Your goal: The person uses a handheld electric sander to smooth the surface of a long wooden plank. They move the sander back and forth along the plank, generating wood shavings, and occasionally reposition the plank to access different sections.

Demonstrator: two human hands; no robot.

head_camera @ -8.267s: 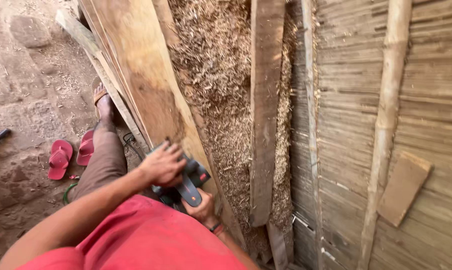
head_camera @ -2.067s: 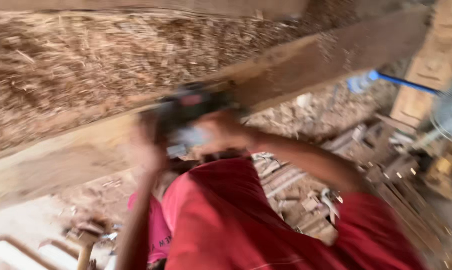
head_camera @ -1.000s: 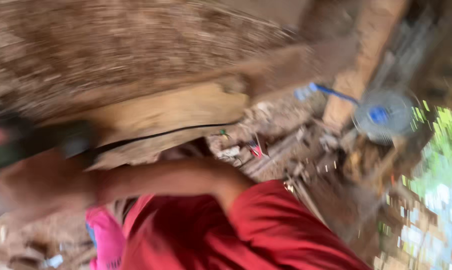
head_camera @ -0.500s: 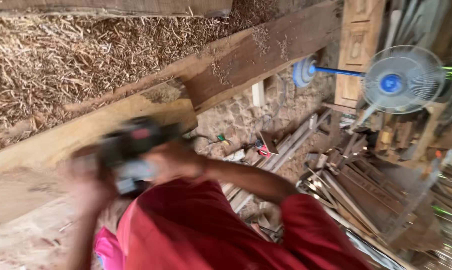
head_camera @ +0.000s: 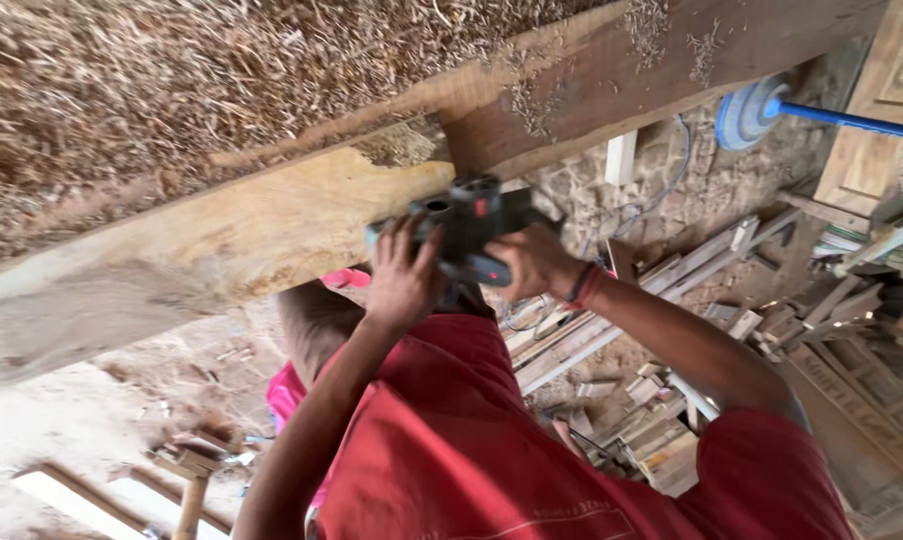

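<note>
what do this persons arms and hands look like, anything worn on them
Both hands are bare, no gloves. The left hand and its forearm carry nothing visible. The right hand has thin bands at the wrist, one dark and one red. The red shirt has short sleeves, so both forearms are uncovered; its right sleeve ends above the elbow.

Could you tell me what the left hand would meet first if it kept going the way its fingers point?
The left hand already grips the dark power planer; beyond that, probably the pale plank.
</note>
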